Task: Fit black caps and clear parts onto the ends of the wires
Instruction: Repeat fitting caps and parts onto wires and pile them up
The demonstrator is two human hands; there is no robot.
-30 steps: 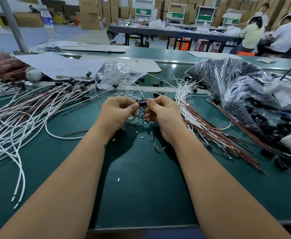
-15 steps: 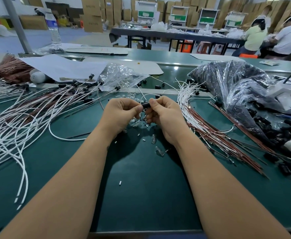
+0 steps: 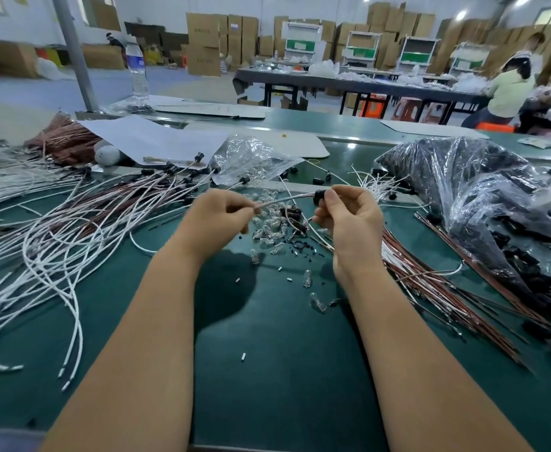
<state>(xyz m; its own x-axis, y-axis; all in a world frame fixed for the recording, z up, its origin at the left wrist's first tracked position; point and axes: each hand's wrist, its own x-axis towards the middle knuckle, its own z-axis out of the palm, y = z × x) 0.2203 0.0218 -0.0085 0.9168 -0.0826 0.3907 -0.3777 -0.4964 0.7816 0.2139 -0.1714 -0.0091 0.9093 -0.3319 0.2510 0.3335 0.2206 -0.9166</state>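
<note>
I saw my left hand (image 3: 217, 213) pinching a pale wire (image 3: 284, 200) in a closed grip, while my right hand (image 3: 349, 213) gripped the black cap (image 3: 319, 196) on that wire's right end, both raised above the green worktop (image 3: 284, 370). Loose clear parts (image 3: 269, 228) lay scattered just beneath. Capped wires (image 3: 81, 223) spread left; a red-brown wire bundle (image 3: 431, 282) lay right.

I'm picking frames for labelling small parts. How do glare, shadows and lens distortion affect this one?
Head view: wide-angle bending bows the far table edge; ceiling lights glint on the clear bag and black-cap bag; the forearms shade the green mat near the loose clear parts; the black cap in the right hand stays sharp.
</note>
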